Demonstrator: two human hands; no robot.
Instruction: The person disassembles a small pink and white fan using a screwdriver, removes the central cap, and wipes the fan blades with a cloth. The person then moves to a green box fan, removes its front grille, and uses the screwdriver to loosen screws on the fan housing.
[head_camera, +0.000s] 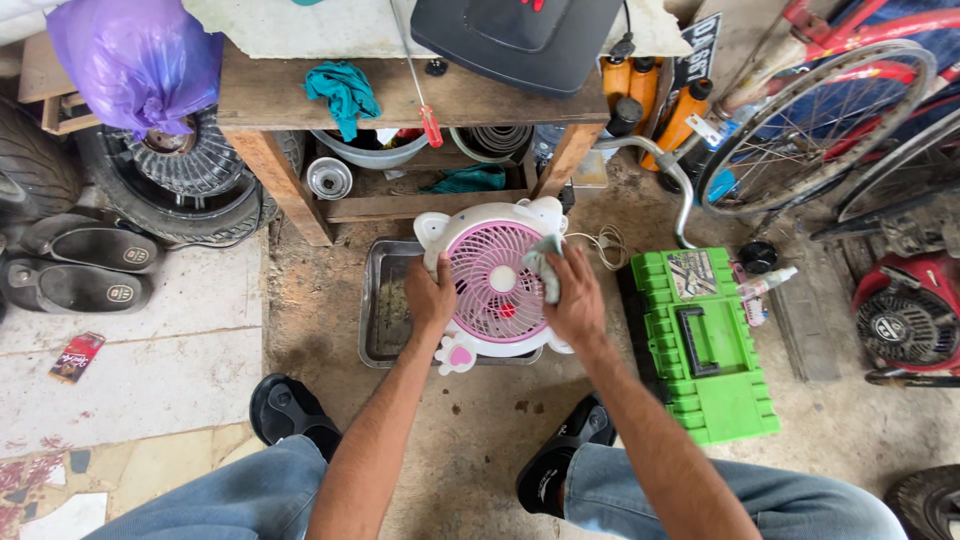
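A small white fan (497, 282) with a pink round grille and cat-like ears and paws lay face up over a shallow metal tray (385, 310) on the dirty concrete floor, directly in front of the seated person's knees. The left hand (430, 297) was closed around the fan's left rim, fingers curled over the edge of the grille, steadying it. The right hand (577, 300) pressed a crumpled pale cloth (545, 265) against the upper right part of the grille, its fingers bunched on the cloth and its palm resting on the fan's right side. A thin white cord (603, 243) coiled on the floor just beside the fan's upper right. To the right, close to the right forearm, stood a bright green plastic toolbox (705, 345) with a black handle, its lid shut. Black sandals (290, 412) showed on both feet, either side of the arms, above blue jeans. Behind the fan stood a wooden workbench (400, 100) with a teal rag (343, 92) draped over its edge, a red-handled screwdriver (423, 100) hanging beside it and metal bowls on its lower shelf. Old tyres (190, 180) and a purple plastic bag (135, 60) were stacked at the left, and a bicycle wheel (810, 130) and a red small engine (910, 315) stood at the far right.
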